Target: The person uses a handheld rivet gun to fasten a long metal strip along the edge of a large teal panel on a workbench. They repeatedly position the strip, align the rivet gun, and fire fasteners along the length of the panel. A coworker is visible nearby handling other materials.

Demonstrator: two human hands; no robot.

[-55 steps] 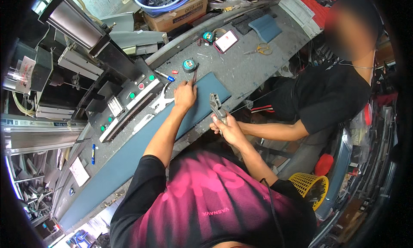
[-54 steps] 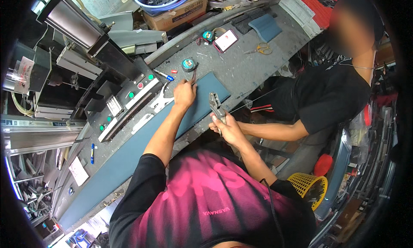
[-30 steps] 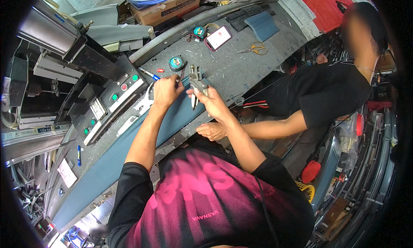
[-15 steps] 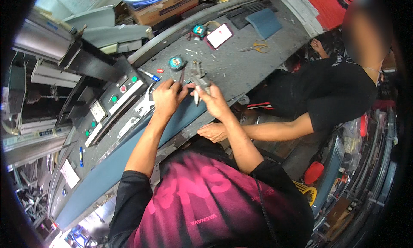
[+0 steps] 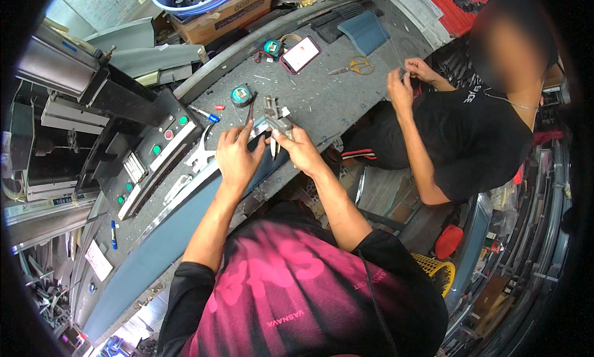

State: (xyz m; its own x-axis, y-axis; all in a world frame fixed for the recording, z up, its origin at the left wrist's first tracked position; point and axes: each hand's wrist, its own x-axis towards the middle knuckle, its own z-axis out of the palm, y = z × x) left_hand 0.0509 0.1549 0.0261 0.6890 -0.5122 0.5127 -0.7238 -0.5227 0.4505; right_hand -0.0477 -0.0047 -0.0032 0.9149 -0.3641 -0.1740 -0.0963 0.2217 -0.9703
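A long blue-grey strip (image 5: 167,239) lies diagonally along the near side of the workbench (image 5: 322,103), its upper end at my hands. My left hand (image 5: 234,158) is closed on that end, fingers bent and thumb toward the tool. My right hand (image 5: 302,153) grips a grey metal plier-like tool (image 5: 278,125) with pale handles pointing down. Its head is at the strip's end, but my fingers hide whether the jaws bite. Just beyond my hands is a round teal tape measure (image 5: 242,96); a blue marker (image 5: 208,114) lies left of it.
A button panel (image 5: 154,150) stands at left, beside white metal pieces (image 5: 199,158). Farther back lie a phone (image 5: 301,54), scissors (image 5: 354,66) and another tape measure (image 5: 271,47). At right, close by, a co-worker (image 5: 482,128) holds something small and thin in both hands.
The view has shifted slightly. My hands stay together at the strip's end, the tool turned a little. The co-worker's arm has withdrawn from beside my right forearm, both hands now raised together.
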